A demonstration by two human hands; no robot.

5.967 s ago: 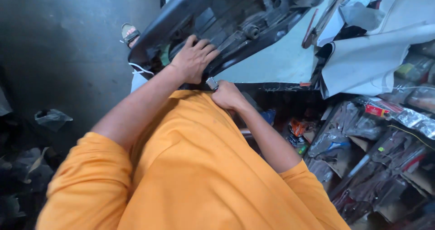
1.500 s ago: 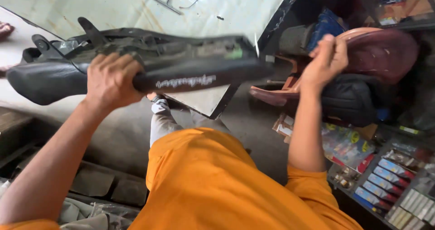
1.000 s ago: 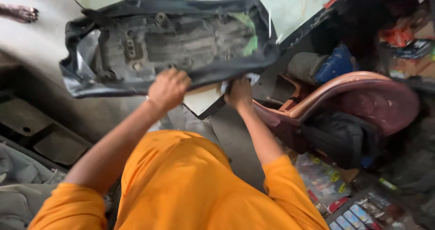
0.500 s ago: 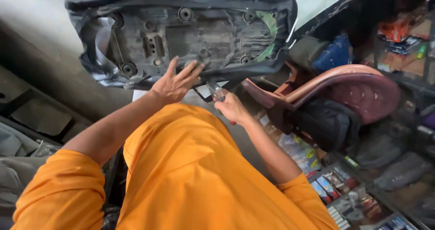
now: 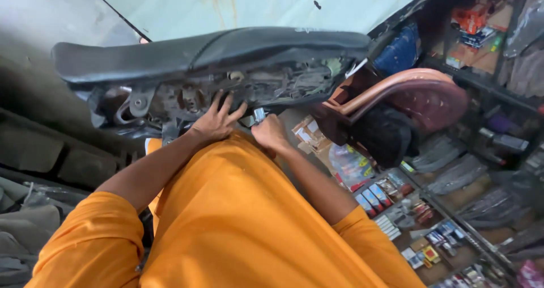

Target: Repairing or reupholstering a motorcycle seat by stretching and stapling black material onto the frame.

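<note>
Working view: head camera, looking down past an orange shirt [image 5: 238,225] at both hands under a long black motorcycle seat [image 5: 215,53].
Seat: propped up on its edge in front of the person's chest, vinyl top facing away, the grimy underside with brackets and fittings turned toward the body.
Left hand [image 5: 218,121]: spread wide, fingers fanned flat against the seat's underside pan, pressing it rather than gripping anything.
Right hand [image 5: 271,135]: curled closed just below the seat's lower edge, beside a small metal fitting [image 5: 259,115]; whether it grips that piece or a tool cannot be told from here.
Step in hand: by the look of it, work on a fitting under the seat, one hand bracing, the other busy at the hardware.
Next move calls for: a steady brace from the flat palm so the seat does not tip while the closed hand works.
Surroundings: a reddish-brown chair [image 5: 419,95] to the right, shelves of packaged small parts [image 5: 419,231] below it, pale floor [image 5: 243,7] beyond.
</note>
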